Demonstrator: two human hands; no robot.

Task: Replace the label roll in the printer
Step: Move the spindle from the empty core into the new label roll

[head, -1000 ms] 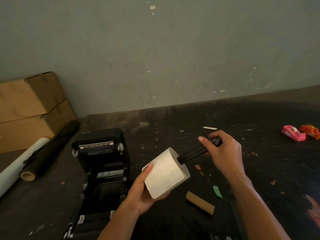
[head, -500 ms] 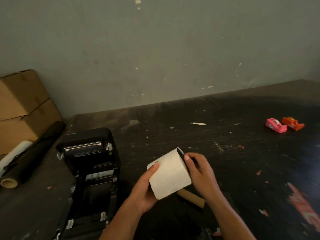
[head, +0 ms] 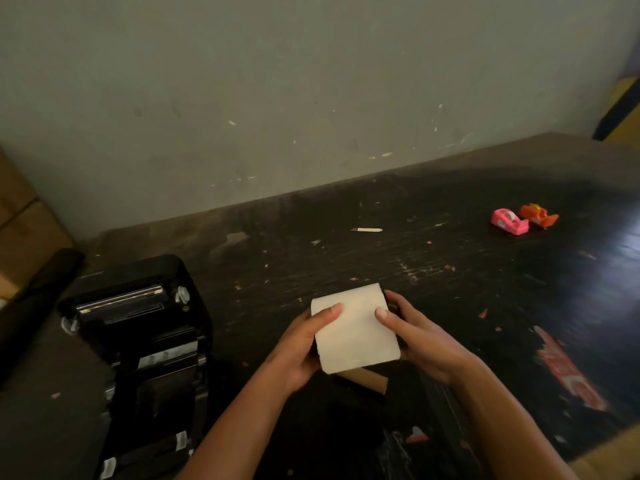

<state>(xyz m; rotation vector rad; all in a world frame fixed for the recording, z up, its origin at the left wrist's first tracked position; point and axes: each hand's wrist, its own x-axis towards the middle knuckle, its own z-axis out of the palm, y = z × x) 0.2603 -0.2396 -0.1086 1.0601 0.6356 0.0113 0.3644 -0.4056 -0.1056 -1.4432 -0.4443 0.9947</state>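
A white label roll is held above the dark table between both hands. My left hand grips its left end, thumb on top. My right hand grips its right end, where a bit of black spindle shows behind the fingers. The black label printer stands open at the lower left, lid tilted back, its roll bay toward me. A brown cardboard core lies on the table just under the roll, partly hidden by it.
Cardboard boxes and a dark rolled sheet sit at the far left. A pink tape dispenser and an orange one stand at the right. A small white stick lies mid-table. A wall closes the back.
My right hand pushed the black spindle into the roll and closed onto the roll's right end. The roll turned level and now sits between both hands, lower and nearer to me.
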